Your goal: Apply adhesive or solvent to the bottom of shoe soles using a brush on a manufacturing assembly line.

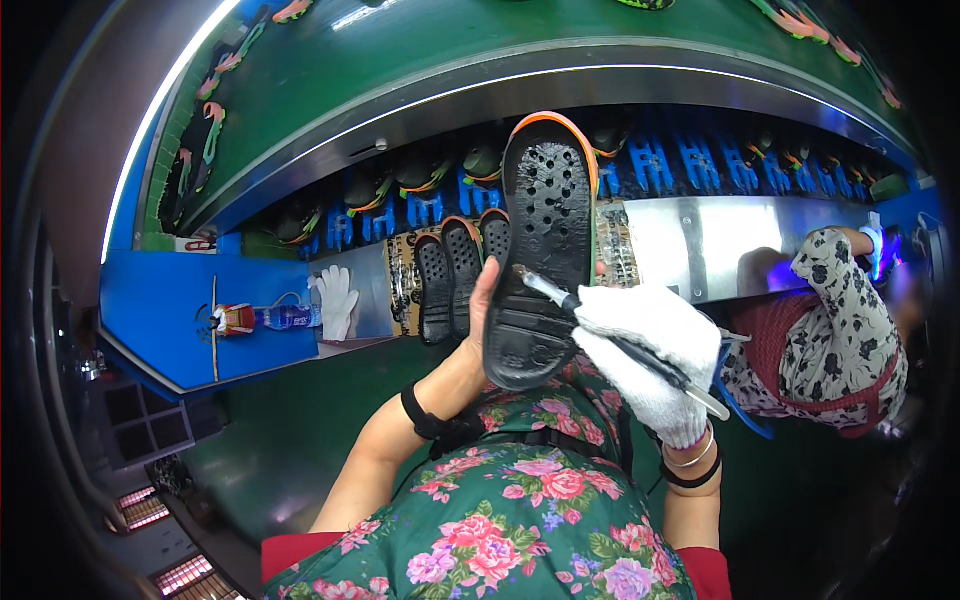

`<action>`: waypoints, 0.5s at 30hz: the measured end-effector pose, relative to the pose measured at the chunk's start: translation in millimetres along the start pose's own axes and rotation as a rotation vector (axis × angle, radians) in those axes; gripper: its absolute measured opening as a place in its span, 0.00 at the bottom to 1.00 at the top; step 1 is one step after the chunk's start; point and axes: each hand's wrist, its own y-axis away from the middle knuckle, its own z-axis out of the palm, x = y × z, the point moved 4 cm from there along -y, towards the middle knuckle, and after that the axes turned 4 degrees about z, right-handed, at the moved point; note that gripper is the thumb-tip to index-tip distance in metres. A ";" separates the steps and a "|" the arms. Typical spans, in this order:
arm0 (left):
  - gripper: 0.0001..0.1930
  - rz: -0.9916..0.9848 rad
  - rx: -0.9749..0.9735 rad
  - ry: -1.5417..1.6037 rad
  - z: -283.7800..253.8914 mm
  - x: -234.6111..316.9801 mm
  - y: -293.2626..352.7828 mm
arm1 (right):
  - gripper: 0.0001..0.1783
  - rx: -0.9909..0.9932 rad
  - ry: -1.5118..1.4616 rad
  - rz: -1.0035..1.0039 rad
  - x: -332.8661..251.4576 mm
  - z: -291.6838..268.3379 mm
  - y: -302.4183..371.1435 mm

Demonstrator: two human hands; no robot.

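- The left hand [484, 300] is bare and holds a black shoe sole [540, 250] upright, bottom side toward the camera; its grip is clamped on the left edge of the sole, but most of the fingers are hidden behind it.
- The sole has an orange rim at the top and many small holes; it stands in front of the person's chest, above the flowered apron [520, 500].
- The right hand [655, 355] wears a white knitted glove, and its grip is closed around a thin brush [600, 330] with a dark handle.
- The tip of the brush touches the sole near its middle (the bristles are too small to see well).
- The lower end of the handle comes out under the glove; something blue hangs there, and I cannot tell what it is.
- Behind the sole, three more black soles [462, 270] lean in a row on the metal desk [700, 245], partly covered by the held one.
- To the left, a spare white glove [337, 298] and a plastic bottle [280, 317] lie on a blue surface [160, 310].
- At the right edge another person's sleeve [850, 320] with a dark pattern is cut off; that person's hand is blurred in purple light.
- Above, a green conveyor [420, 60] carries shoe parts, bent by the lens.
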 end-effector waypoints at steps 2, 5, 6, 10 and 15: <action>0.53 -0.009 0.062 0.011 -5.8 -3.4 2.2 | 0.11 -0.011 0.079 -0.083 -5.1 -0.4 -3.6; 0.52 -0.016 0.148 -0.044 -2.2 -8.4 -1.7 | 0.12 0.083 0.065 -0.074 -5.6 -0.5 -7.1; 0.52 -0.014 0.147 -0.045 -3.7 -7.5 -0.3 | 0.12 0.082 0.064 -0.077 -5.4 2.3 -9.8; 0.49 -0.036 0.053 0.205 -14.8 -9.9 2.4 | 0.14 0.128 0.129 -0.187 -3.2 7.9 -22.6; 0.38 0.039 0.007 0.056 -22.4 -11.9 4.9 | 0.22 0.071 0.237 -0.314 -1.3 17.8 -30.4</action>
